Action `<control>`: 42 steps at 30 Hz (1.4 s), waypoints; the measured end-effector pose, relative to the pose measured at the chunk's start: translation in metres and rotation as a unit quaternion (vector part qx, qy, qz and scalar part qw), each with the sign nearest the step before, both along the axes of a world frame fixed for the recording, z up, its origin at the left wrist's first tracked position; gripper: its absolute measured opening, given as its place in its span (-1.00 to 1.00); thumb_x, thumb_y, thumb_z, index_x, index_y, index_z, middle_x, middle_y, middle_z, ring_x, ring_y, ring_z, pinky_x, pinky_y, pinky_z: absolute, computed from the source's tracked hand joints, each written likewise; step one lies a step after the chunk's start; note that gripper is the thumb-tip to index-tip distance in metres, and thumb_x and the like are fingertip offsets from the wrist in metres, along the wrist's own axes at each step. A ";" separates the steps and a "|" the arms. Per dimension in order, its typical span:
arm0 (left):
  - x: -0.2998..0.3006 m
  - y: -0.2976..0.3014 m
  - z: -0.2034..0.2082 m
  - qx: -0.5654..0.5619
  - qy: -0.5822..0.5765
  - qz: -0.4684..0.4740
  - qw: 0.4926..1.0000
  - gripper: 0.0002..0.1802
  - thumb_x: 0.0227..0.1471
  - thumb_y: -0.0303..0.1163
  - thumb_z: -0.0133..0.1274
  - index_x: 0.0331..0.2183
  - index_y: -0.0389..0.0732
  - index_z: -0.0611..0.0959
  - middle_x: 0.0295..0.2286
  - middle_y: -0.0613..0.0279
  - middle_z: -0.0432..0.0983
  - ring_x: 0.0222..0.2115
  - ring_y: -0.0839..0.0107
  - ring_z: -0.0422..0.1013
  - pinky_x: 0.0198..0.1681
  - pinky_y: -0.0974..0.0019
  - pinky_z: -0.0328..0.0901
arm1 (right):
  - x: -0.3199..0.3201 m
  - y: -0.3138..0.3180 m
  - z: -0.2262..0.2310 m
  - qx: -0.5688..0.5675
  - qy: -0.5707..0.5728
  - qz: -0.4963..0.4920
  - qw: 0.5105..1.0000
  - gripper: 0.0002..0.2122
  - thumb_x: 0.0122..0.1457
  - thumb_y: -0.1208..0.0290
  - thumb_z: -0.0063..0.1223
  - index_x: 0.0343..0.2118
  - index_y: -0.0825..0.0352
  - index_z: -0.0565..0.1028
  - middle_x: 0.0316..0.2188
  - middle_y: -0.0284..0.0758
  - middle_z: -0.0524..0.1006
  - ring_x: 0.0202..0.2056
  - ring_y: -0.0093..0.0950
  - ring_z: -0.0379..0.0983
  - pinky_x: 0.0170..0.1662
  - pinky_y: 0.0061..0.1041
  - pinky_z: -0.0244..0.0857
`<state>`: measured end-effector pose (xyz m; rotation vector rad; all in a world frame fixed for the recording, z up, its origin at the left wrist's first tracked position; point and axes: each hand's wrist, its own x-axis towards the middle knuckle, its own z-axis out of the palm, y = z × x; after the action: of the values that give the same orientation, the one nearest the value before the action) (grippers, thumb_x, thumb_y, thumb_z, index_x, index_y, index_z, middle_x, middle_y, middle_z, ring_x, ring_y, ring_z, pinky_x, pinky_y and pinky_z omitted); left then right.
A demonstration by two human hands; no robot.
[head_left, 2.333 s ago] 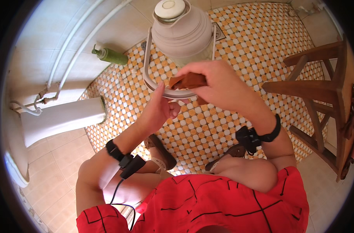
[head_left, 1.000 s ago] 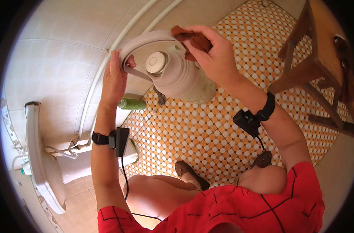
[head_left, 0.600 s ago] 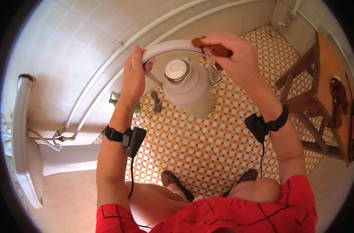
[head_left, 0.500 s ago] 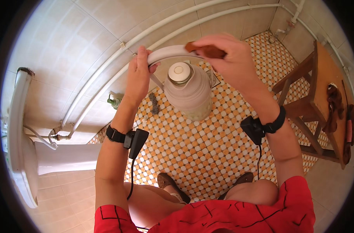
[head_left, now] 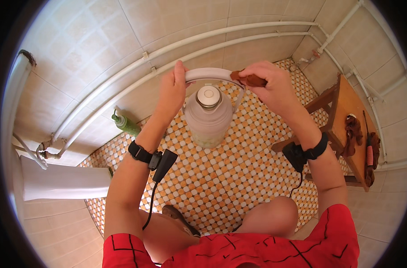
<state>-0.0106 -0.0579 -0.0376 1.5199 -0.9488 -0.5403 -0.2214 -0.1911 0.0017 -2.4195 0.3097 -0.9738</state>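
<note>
A pale pinkish thermos flask (head_left: 208,115) with a white round cap (head_left: 208,96) stands upright on the tiled floor. Its wide arched handle (head_left: 210,74) is raised above the cap. My left hand (head_left: 173,91) is closed round the left end of this handle. At the handle's other end, my right hand (head_left: 274,87) pinches a brown cloth (head_left: 252,80), which lies against the handle.
A wooden stool (head_left: 342,116) at the right bears more brown cloth (head_left: 353,131) and a tool with a red grip (head_left: 369,149). A green pump bottle (head_left: 126,123) stands by the left wall, near a white pedestal (head_left: 65,178). White pipes (head_left: 190,42) run along the walls.
The view has shifted, so the thermos flask appears farther left. My right hand and the brown cloth have moved from the handle's upper part towards its right end. My left hand keeps its hold.
</note>
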 end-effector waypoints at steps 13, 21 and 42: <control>0.007 0.003 -0.013 0.002 -0.004 -0.007 1.000 -0.42 0.28 0.00 -0.34 -0.40 -0.33 0.51 -0.47 0.25 0.44 -0.37 0.54 0.39 -0.23 0.47 0.33 | 0.049 0.012 0.012 -0.148 -0.051 0.125 0.980 -0.89 -0.13 0.50 0.20 -0.46 0.29 0.56 -0.48 -0.30 0.51 -0.37 -0.23 0.42 -0.31 -0.32 0.32; 0.005 0.000 -0.014 0.004 -0.047 -0.026 0.999 -0.41 0.29 0.01 -0.34 -0.40 -0.33 0.51 -0.49 0.26 0.44 -0.42 0.55 0.38 -0.26 0.48 0.33 | 0.054 0.023 0.016 -0.121 -0.030 0.066 0.990 -0.86 -0.17 0.49 0.25 -0.47 0.28 0.56 -0.49 -0.33 0.50 -0.37 -0.26 0.40 -0.33 -0.40 0.31; -0.001 -0.005 -0.024 -0.075 -0.003 0.027 0.997 -0.36 0.28 -0.03 -0.32 -0.49 -0.40 0.56 -0.61 0.11 0.47 -0.59 0.41 0.33 -0.40 0.34 0.28 | 0.072 0.021 0.017 -0.151 -0.015 0.139 0.979 -0.87 -0.13 0.50 0.22 -0.45 0.25 0.56 -0.53 -0.34 0.45 -0.39 -0.28 0.38 -0.32 -0.39 0.30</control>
<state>-0.0117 -0.0634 -0.0617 1.4091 -0.9298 -0.4181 -0.1495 -0.1698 0.0184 -2.6215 -0.1994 -0.9854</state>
